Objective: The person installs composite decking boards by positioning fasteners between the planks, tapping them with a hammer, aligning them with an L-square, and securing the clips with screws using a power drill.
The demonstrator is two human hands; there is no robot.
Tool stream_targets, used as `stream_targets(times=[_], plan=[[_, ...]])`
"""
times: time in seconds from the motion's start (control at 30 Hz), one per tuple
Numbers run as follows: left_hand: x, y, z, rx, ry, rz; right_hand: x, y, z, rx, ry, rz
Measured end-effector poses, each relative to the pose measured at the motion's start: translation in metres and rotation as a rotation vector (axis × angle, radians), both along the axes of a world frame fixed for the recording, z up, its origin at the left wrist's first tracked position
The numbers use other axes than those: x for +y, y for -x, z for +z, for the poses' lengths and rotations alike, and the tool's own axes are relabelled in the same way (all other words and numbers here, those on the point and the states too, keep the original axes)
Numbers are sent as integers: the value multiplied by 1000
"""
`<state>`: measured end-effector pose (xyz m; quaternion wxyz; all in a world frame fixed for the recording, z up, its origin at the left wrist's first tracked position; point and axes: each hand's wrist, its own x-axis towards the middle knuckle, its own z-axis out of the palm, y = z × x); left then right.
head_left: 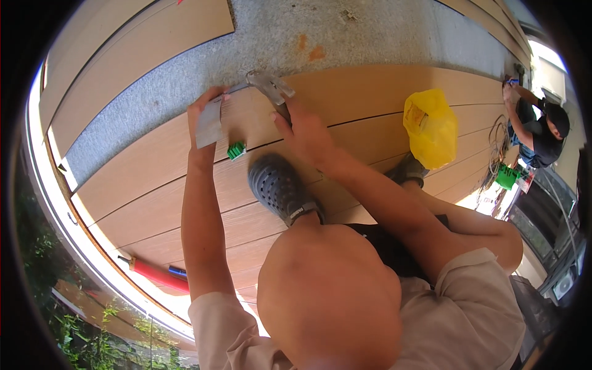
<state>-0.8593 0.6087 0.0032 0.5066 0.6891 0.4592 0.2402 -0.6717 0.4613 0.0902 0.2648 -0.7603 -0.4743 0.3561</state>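
Your right hand (308, 132) is gripping a silvery claw hammer (266, 84); keep your left hand (198, 110), holding a flat grey plate (209, 127), clear.

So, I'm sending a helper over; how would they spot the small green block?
On the brown decking boards, find the left foot's dark clog. Just left of its toe lies the green block, ribbed and bright, unlike the plain grey metal plate nearby.
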Motion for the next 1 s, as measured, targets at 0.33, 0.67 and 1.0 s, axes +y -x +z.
stream_targets(times=[0.33,0.67,1.0], plan=[[2,3,-2,32,-29,32,5,-1,-3,-94,-52,37],[7,-1,8,115,-68,-5,9,-7,-1,-62,-2,13],[7,4,9,93,-103,-51,7,-2,-6,-80,-163,6]])
